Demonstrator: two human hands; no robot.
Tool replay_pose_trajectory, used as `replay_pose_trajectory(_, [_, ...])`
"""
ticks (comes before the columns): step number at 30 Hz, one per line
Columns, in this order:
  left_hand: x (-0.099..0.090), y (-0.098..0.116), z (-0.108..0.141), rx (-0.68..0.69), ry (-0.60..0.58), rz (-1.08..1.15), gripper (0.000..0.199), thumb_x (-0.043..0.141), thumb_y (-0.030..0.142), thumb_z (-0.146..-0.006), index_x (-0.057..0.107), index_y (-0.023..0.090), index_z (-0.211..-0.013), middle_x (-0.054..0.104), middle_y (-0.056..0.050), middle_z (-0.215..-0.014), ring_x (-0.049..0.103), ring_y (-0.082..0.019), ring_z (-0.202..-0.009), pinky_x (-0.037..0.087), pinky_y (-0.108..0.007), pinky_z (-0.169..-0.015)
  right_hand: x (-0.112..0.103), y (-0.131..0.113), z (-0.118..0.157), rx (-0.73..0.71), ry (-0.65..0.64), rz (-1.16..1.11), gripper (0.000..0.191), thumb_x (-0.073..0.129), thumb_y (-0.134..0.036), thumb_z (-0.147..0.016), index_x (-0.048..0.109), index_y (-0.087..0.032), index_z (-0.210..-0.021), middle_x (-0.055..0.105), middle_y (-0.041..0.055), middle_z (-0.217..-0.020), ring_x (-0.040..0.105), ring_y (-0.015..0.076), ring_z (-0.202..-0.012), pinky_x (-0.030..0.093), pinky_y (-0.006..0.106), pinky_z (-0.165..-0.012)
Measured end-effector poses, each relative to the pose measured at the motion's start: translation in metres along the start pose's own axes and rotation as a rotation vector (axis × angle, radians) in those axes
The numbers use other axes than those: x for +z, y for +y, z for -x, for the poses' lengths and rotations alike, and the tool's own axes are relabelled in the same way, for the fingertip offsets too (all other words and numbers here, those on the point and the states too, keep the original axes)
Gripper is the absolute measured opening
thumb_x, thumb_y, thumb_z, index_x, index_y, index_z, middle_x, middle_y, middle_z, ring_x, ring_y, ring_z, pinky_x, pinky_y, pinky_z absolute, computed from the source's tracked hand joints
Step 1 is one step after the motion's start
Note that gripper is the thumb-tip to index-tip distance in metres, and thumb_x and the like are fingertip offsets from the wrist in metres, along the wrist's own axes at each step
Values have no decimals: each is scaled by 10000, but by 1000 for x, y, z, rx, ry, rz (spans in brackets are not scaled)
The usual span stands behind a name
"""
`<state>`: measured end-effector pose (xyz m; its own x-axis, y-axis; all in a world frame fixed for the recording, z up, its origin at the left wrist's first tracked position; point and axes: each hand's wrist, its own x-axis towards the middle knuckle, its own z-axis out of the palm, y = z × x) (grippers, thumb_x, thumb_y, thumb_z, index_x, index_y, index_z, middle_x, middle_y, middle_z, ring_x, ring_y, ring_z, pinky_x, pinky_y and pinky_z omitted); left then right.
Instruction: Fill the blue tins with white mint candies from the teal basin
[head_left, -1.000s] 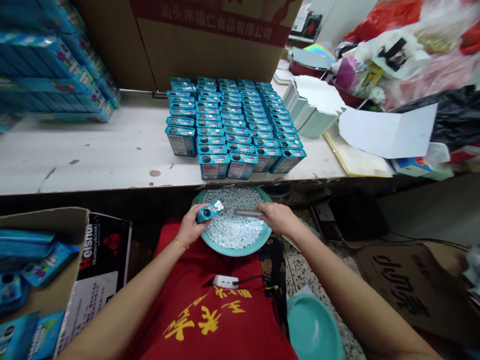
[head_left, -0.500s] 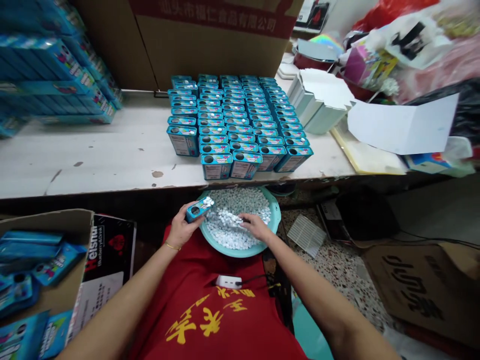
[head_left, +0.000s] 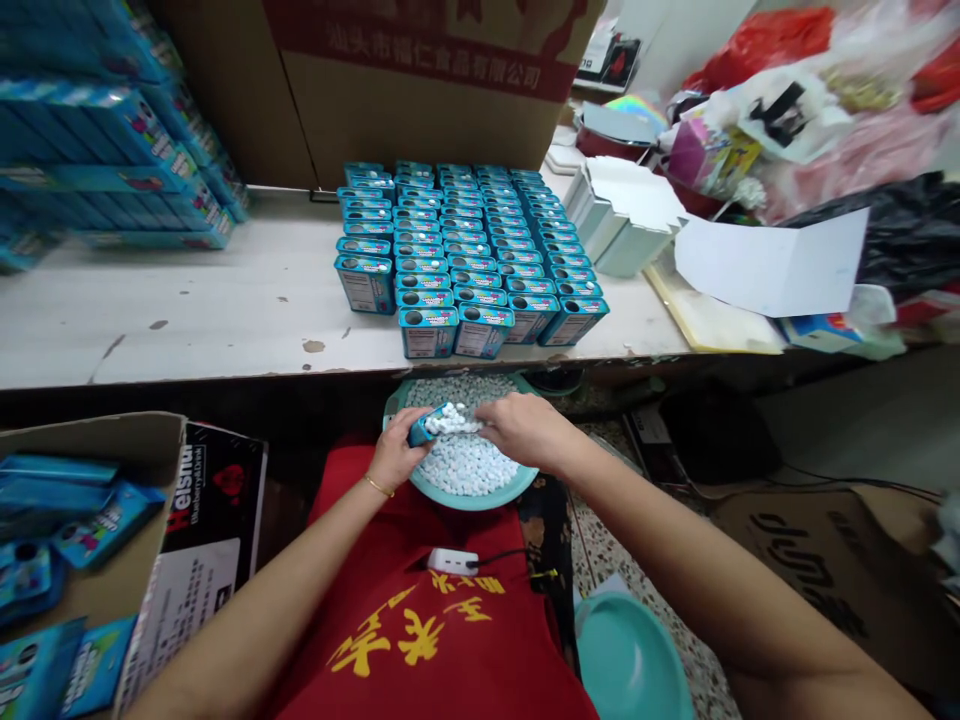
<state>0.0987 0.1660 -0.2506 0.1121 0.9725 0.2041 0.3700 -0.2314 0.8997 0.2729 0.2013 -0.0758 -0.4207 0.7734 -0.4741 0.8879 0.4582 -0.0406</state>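
Note:
A small blue tin (head_left: 421,430) is gripped in my left hand (head_left: 396,452), tilted over a turquoise basin (head_left: 450,500) of small white candies (head_left: 472,468). White candies are heaped at the tin's upper end. My right hand (head_left: 517,425) is beside that heap, its fingers closed together at the candies; a scoop or anything else in them is hard to make out. Behind the basin, rows of upright blue tins (head_left: 480,318) stand on the white table (head_left: 262,330), with round openings on top and a few loose candies on them.
Stacked blue packs (head_left: 112,140) stand at the table's left. An open carton (head_left: 176,500) of blue tins is at lower left. White folded card (head_left: 630,205) and plastic bags (head_left: 795,110) lie right. A second turquoise basin (head_left: 637,660) is on the floor.
My left hand has moved right with the tin, now tilted more. My right hand has come up against the tin's end, and the candies there form a larger heap.

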Motion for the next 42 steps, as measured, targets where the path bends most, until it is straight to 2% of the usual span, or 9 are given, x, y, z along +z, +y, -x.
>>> replay_pose_trajectory(4, [2, 0, 1, 9, -4, -16, 419, 596, 182, -674, 535, 211, -1087, 556, -62, -1070, 514, -211, -1022, 393, -384, -919, -15, -19, -1, -23, -36, 123, 265, 422, -271, -802, 625, -166, -936, 656, 125, -889, 609, 239, -833, 439, 323, -684])
replay_pose_trajectory(8, [-2, -5, 4, -15, 25, 25, 408, 612, 217, -683, 534, 202, -1083, 558, -64, -1062, 521, -201, -1008, 396, -364, -914, -6, 3, 9, -30, 38, 80, 281, 390, -281, -833, 578, -214, -1030, 632, 86, -992, 583, 205, -904, 417, 294, -742])
replay_pose_trajectory(14, [-22, -12, 10, -59, 65, 72, 399, 633, 270, -688, 545, 195, -1069, 552, -62, -1048, 539, -182, -972, 410, -329, -895, 94, 61, -4, 232, -88, -118, 268, 448, -247, -823, 561, -219, -1064, 619, 81, -1042, 567, 202, -957, 398, 279, -764])
replay_pose_trajectory(18, [-32, -13, 9, -89, 86, 58, 402, 638, 293, -686, 547, 196, -1065, 558, -62, -1037, 545, -185, -961, 418, -339, -890, 158, 43, -45, 223, -73, -249, 311, 420, -237, -843, 531, -217, -1133, 606, 87, -1091, 547, 188, -1011, 385, 260, -800])
replay_pose_trajectory(23, [-36, -15, 10, -154, 126, 61, 426, 649, 332, -670, 547, 187, -1058, 574, -69, -1045, 559, -192, -961, 427, -351, -894, 180, 30, -69, 188, -31, -417, 334, 444, -241, -829, 516, -211, -1153, 596, 50, -1121, 533, 160, -1030, 394, 241, -828])
replay_pose_trajectory(27, [-35, -19, 10, -200, 127, 114, 458, 639, 336, -678, 525, 175, -1091, 588, -79, -1040, 569, -198, -955, 435, -364, -888, 162, 48, -51, 71, 71, -645, 329, 473, -201, -796, 526, -175, -1120, 619, 36, -1053, 556, 133, -951, 407, 240, -826])
replay_pose_trajectory(32, [-25, -16, 5, -158, 150, 76, 451, 650, 301, -665, 530, 183, -1083, 576, -70, -1052, 560, -198, -971, 425, -355, -898, 101, 53, -17, -92, 178, -807, 309, 499, -244, -776, 562, -163, -1067, 643, 30, -936, 570, 145, -860, 417, 254, -782])
replay_pose_trajectory(37, [-11, -6, 1, -64, 78, 19, 403, 611, 208, -681, 544, 198, -1078, 554, -65, -1073, 528, -199, -1014, 400, -358, -928, 37, 25, -3, -100, 70, -388, 296, 438, -305, -822, 581, -244, -1074, 642, 30, -1018, 561, 170, -952, 390, 256, -803])
replay_pose_trajectory(42, [-4, -3, 3, -34, 48, 19, 423, 602, 172, -668, 539, 213, -1084, 555, -61, -1075, 520, -207, -1024, 394, -378, -932, 6, -13, -3, -32, -10, 62, 283, 373, -284, -833, 621, -197, -938, 658, 103, -907, 602, 220, -849, 421, 304, -716])
